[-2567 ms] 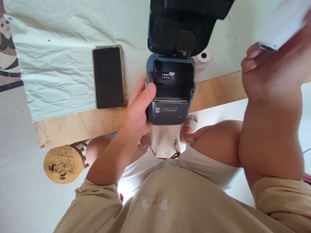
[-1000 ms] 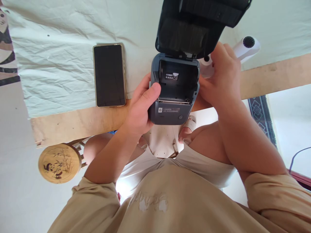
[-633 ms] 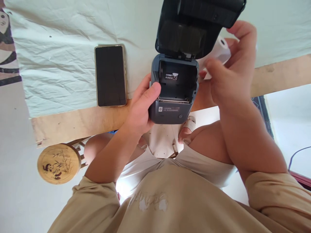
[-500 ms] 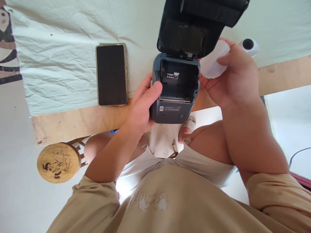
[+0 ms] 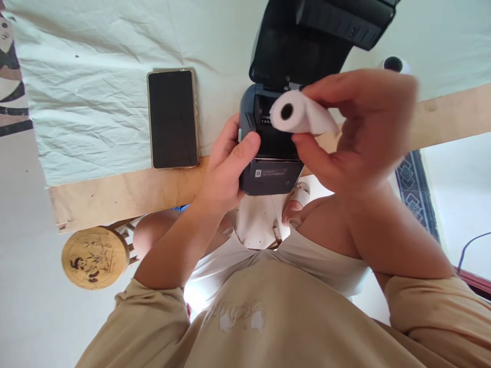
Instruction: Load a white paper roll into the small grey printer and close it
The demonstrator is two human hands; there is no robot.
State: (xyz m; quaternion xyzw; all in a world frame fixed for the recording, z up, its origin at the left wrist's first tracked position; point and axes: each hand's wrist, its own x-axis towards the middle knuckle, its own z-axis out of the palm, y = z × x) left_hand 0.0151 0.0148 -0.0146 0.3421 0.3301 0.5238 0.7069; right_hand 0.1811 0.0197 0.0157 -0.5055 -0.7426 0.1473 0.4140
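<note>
White paper roll [image 5: 297,115] pinched in right hand [image 5: 360,133] over open printer [image 5: 273,153], left hand [image 5: 224,168] gripping printer's side.

A dark phone [image 5: 173,118] lies on pale cloth [image 5: 95,92].

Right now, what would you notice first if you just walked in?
A white paper roll pinched in the right hand, held just over the open printer at the table's near edge. The left hand grips the printer's side, and a dark phone lies on the pale cloth to its left.
</note>
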